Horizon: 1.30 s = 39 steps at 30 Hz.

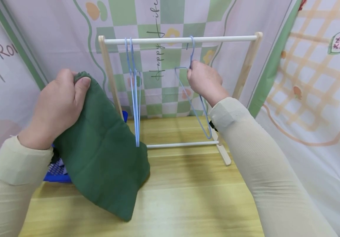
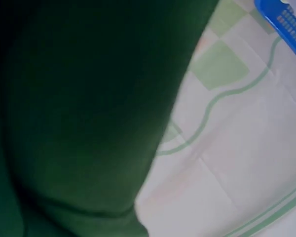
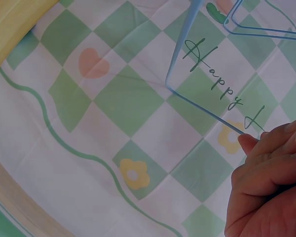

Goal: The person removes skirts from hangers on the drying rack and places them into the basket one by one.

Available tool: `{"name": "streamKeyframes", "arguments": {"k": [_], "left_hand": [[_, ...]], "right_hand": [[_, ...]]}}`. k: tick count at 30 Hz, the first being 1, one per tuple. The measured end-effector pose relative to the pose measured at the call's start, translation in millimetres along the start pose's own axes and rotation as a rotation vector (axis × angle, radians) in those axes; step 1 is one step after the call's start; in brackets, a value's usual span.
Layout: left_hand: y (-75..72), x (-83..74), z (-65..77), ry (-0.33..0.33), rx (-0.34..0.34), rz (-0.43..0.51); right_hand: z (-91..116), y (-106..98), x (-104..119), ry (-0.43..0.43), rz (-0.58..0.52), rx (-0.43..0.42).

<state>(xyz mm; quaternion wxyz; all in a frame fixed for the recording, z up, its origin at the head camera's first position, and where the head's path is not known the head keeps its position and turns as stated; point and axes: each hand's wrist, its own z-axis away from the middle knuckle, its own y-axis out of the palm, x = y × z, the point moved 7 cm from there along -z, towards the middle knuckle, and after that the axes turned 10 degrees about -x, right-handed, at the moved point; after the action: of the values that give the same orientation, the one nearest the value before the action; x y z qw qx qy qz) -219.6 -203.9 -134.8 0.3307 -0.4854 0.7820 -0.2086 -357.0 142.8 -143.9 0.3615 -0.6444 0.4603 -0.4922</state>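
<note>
A dark green cloth garment (image 1: 105, 148) hangs down from my left hand (image 1: 59, 105), pinched at its gathered top edge between thumb and fingers. In the left wrist view the green fabric (image 2: 89, 108) fills most of the frame and hides the hand. My right hand (image 1: 204, 79) grips a blue wire hanger (image 1: 198, 115) just below its hook, which is at the rack's top rail (image 1: 158, 40). The right wrist view shows the fingers (image 3: 271, 168) curled at one end of the hanger's arm. Two more blue hangers (image 1: 135, 108) hang on the left part of the rail.
A small wooden rack (image 1: 248, 65) with white rails stands on the wood-grain table (image 1: 193, 197). Behind the green garment, a blue basket (image 1: 57, 177) is partly hidden. Patterned fabric curtains (image 1: 170, 19) close off the back and sides.
</note>
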Motion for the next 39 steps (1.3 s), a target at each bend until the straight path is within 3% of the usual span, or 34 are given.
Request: {"name": "streamKeyframes", "arguments": {"k": [13, 20, 24, 27, 30, 35, 39], "left_hand": [[-5.9, 11.3, -22.1, -0.236, 0.212, 0.116], [-7.8, 15.2, -18.2, -0.353, 0.377, 0.184], [-10.1, 20.0, -15.3, -0.399, 0.435, 0.176], [-11.3, 23.0, -14.7, -0.425, 0.464, 0.222], [-13.0, 26.9, -13.8, -0.452, 0.473, 0.278], [-19.5, 37.2, -11.1, -0.509, 0.429, 0.309], [-24.3, 41.2, -13.2, -0.493, 0.365, 0.31]], "right_hand": [[-1.0, 0.4, -0.8, -0.001, -0.005, -0.005], [-1.2, 0.3, -1.1, -0.006, -0.004, -0.009], [-1.3, 0.4, -1.5, -0.006, -0.004, -0.011], [-1.3, 0.2, -1.5, -0.008, -0.004, -0.009], [-1.3, 0.2, -1.8, -0.007, -0.001, -0.007], [-0.9, -0.1, -2.0, -0.003, -0.005, -0.008], [-1.0, -0.1, -2.0, 0.001, -0.005, -0.007]]}}
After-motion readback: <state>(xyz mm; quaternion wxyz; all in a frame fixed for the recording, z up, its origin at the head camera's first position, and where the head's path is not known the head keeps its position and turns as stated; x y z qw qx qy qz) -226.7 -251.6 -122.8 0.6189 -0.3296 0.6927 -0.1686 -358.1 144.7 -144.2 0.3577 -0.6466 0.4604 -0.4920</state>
